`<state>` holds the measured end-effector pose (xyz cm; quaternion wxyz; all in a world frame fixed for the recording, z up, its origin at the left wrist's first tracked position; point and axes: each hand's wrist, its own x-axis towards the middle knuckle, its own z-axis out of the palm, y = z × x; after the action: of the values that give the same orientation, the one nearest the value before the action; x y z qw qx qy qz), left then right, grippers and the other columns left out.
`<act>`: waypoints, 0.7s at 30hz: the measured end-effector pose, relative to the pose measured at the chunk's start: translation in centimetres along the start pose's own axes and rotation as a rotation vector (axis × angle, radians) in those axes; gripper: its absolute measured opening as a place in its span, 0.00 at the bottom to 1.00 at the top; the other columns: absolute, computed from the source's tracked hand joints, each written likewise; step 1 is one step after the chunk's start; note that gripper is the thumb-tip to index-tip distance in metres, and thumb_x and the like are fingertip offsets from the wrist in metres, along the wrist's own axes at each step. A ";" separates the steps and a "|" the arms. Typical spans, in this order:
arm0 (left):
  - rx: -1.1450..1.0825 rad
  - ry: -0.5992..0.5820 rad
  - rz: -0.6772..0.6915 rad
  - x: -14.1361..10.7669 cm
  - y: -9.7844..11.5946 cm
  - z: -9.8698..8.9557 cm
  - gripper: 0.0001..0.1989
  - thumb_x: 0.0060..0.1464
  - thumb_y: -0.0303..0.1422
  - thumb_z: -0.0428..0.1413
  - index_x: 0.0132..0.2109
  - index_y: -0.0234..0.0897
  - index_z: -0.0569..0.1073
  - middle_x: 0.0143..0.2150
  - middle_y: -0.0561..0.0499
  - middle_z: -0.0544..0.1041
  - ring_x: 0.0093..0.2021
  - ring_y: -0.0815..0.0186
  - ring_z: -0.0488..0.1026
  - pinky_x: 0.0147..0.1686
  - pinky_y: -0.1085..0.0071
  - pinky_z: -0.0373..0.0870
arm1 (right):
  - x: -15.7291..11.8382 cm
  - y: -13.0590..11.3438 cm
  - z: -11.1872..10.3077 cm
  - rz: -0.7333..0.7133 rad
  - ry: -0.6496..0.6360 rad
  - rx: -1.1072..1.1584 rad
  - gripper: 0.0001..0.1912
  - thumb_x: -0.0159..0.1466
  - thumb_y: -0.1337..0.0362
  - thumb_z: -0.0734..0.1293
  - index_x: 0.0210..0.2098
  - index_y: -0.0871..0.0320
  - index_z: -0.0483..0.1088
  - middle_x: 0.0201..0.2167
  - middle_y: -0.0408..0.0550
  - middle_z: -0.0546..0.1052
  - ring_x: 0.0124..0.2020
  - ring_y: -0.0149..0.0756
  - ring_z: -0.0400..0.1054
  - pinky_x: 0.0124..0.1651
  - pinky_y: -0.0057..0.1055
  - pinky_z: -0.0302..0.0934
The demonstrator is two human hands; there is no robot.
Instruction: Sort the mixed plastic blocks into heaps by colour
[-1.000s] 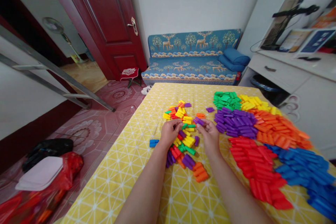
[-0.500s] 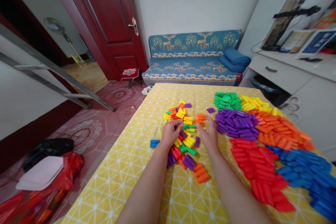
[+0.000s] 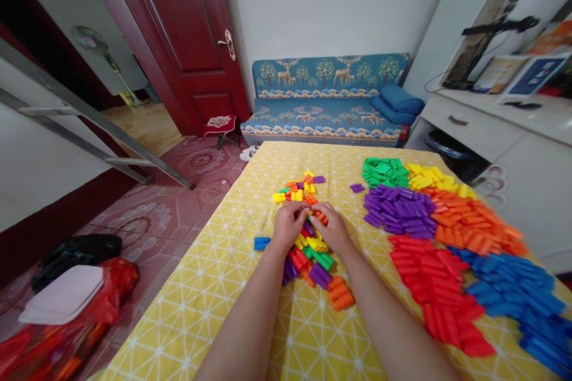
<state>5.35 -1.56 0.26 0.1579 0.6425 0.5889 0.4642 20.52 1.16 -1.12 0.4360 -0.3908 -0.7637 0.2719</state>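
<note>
A mixed heap of small plastic building blocks, in several colours, lies on the yellow patterned tablecloth (image 3: 227, 262). Over its middle, my left hand (image 3: 289, 227) has its fingers pinched together, and whatever they hold is hidden. My right hand (image 3: 333, 228) meets it fingertip to fingertip, closed around an orange building block (image 3: 320, 216) that shows between its thumb and fingers. Below the hands lie yellow blocks (image 3: 317, 244), green blocks (image 3: 322, 259), purple blocks (image 3: 320, 275) and orange blocks (image 3: 341, 293). A blue block (image 3: 261, 243) rests left of my left wrist.
Sorted piles cover the table's right side: green (image 3: 384, 172), yellow (image 3: 438, 179), purple (image 3: 400, 209), orange (image 3: 478, 220), red (image 3: 440, 292) and blue (image 3: 518, 286). Beyond the table stands a blue sofa (image 3: 326, 108). A ladder (image 3: 134, 162) leans at left.
My right hand has moved left from the heap's right side to my left hand, and its fingers have closed. The orange blocks beside it have shifted left too.
</note>
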 end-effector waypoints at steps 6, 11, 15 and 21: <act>0.001 0.018 -0.025 0.0 -0.5 0.1 0.08 0.55 0.29 0.55 0.40 0.36 0.78 0.36 0.49 0.80 0.35 0.65 0.75 0.38 0.70 0.70 | -0.3 0.3 -0.4 0.150 0.205 0.105 0.10 0.60 0.64 0.60 0.38 0.57 0.71 0.35 0.49 0.76 0.38 0.39 0.71 0.44 0.37 0.66; 0.080 0.042 -0.008 0.0 -0.4 0.0 0.08 0.53 0.28 0.56 0.40 0.36 0.78 0.37 0.48 0.78 0.34 0.66 0.74 0.38 0.70 0.69 | 0.0 1.0 -0.2 0.026 0.140 -0.186 0.30 0.53 0.70 0.63 0.57 0.55 0.64 0.57 0.52 0.69 0.59 0.45 0.60 0.61 0.47 0.54; 0.118 -0.058 0.003 -0.1 0.0 -0.3 0.14 0.53 0.29 0.56 0.47 0.39 0.76 0.48 0.47 0.77 0.37 0.65 0.74 0.42 0.68 0.70 | 0.0 0.8 0.1 0.025 -0.030 -0.308 0.30 0.55 0.69 0.64 0.58 0.50 0.64 0.60 0.49 0.67 0.59 0.46 0.60 0.61 0.49 0.53; 0.148 -0.144 -0.016 -0.2 0.2 -0.5 0.21 0.48 0.27 0.58 0.51 0.43 0.75 0.44 0.50 0.79 0.41 0.62 0.74 0.44 0.66 0.70 | -0.1 0.9 0.0 0.022 -0.027 -0.104 0.22 0.57 0.70 0.61 0.50 0.54 0.68 0.45 0.49 0.74 0.42 0.38 0.69 0.48 0.36 0.64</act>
<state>5.12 -1.95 0.64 0.1554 0.6795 0.6137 0.3707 20.84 1.55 -1.85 0.4016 -0.4176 -0.7783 0.2421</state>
